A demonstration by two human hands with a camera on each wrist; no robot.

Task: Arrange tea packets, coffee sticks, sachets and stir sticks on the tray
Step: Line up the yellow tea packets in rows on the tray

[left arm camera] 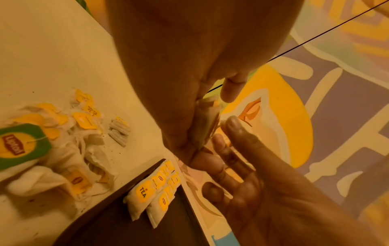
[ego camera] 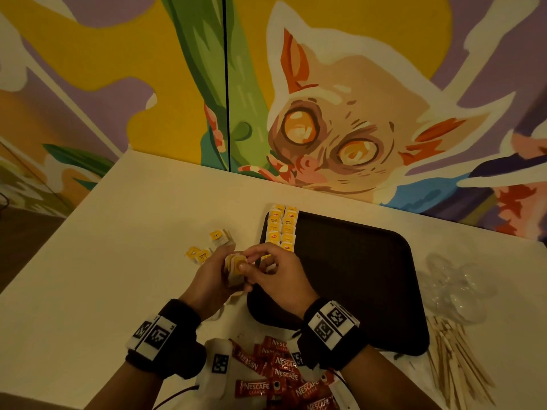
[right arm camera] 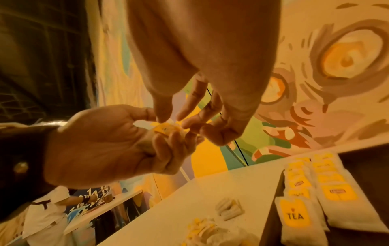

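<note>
Coffee sticks: nearest you, loose on the worktop.
Left hand: grips tea packets.
Right hand: pinches, it seems, the top packet.
Tray: directly right; rows run away from you.

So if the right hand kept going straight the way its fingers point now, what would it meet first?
The right hand points leftward at the small stack of yellow-tagged tea bags held in the left hand. Its fingertips are already at that stack, so it meets that first, though exact contact is unclear.

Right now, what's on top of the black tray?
Two rows of tea packets line the tray's left edge; its near-left corner is hidden under the right hand.
</note>
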